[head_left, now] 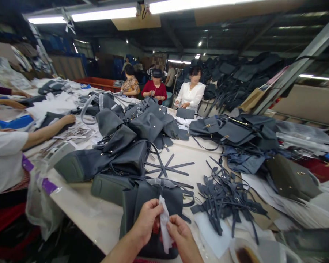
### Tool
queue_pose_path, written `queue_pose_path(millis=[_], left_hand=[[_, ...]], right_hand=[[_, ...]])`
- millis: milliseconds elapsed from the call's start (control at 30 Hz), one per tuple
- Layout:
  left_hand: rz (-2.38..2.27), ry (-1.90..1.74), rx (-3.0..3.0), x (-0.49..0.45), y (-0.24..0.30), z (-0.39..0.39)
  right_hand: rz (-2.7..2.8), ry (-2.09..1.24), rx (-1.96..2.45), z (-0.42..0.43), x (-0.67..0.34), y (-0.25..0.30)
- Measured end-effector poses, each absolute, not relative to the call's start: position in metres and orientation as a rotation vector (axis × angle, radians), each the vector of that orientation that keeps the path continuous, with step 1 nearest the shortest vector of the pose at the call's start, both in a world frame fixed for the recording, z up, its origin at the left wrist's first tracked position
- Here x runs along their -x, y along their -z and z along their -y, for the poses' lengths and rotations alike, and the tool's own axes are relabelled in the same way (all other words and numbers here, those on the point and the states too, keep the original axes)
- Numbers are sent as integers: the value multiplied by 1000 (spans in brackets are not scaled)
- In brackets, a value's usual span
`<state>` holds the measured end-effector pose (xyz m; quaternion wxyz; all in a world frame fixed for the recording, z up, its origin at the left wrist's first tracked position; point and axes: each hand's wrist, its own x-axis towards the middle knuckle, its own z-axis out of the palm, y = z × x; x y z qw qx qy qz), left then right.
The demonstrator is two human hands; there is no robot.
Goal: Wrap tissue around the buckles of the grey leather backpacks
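Observation:
A strip of thin white wrapping paper runs lengthwise between my two hands, over the front of a dark blue-grey handbag. My left hand pinches the strip on its left side, near the upper part. Lower down on the right, my right hand grips its edge between thumb and fingers. The bag stands at the table's near edge, and a pale wrapped handle shows at its top. My forearms and hands cover part of the bag's front.
Piled dark bags fill the table's middle. Loose straps lie to the right, some straps beyond the bag. A cup of brown liquid sits at lower right. A co-worker's arm reaches in from the left; several people work across the table.

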<state>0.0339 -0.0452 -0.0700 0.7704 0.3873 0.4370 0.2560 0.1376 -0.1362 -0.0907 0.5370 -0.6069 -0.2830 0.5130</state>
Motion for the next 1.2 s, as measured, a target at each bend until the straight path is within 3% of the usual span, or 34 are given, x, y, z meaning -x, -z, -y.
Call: queue_pose_path(millis=[133,200,400,700,867,1200], left_hand=[[-1016,-675,-896,-38,74,47],[-1025,-731,-939,-41,74,48],[-1015,-852,-1049,-40,67,52],[-947,-832,-1068,-25,73,53],[-986,-817,-779,-22,77,50],[-887,-599,-294,-22,63,56]], right_hand=[[1041,-605,1642,144,-140,85],[1281,-546,1552,142,-141,78],[1119,-603,1605,125,-143,76],[759,-1121,1472,101,-139,53],[463,-1266,1325,86,-133,50],[375,-1361,1023,74,-124,69]])
